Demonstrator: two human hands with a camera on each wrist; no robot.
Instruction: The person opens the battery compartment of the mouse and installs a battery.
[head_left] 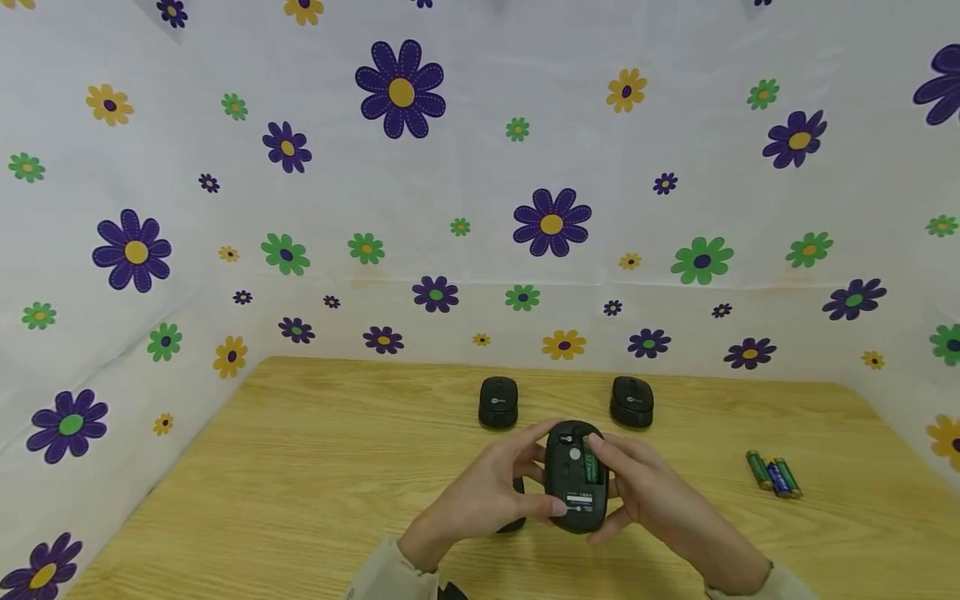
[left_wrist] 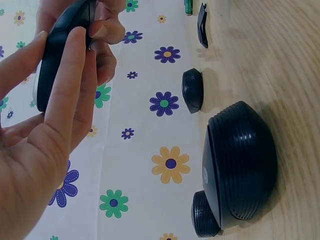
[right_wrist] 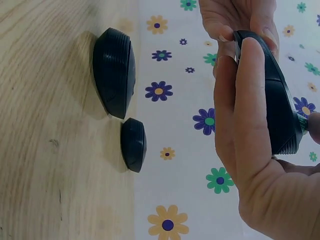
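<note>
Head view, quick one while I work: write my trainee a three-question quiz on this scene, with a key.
1. Which face of the held mouse is turned toward the head camera? (A) its top, (B) its underside, (C) only its side edge.
2. True or false: the loose batteries on the table are all green.
3. Fill in the colour: the battery in the held mouse's compartment is ____.

Key: 1. B; 2. False, one is blue; 3. green.

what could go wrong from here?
The battery sits proud of the mouse in the right wrist view; it could pop out if the right hand slips.
The mouse is held in the air; a fumble might drop it.
Spare batteries lie loose and could roll if bumped.
</note>
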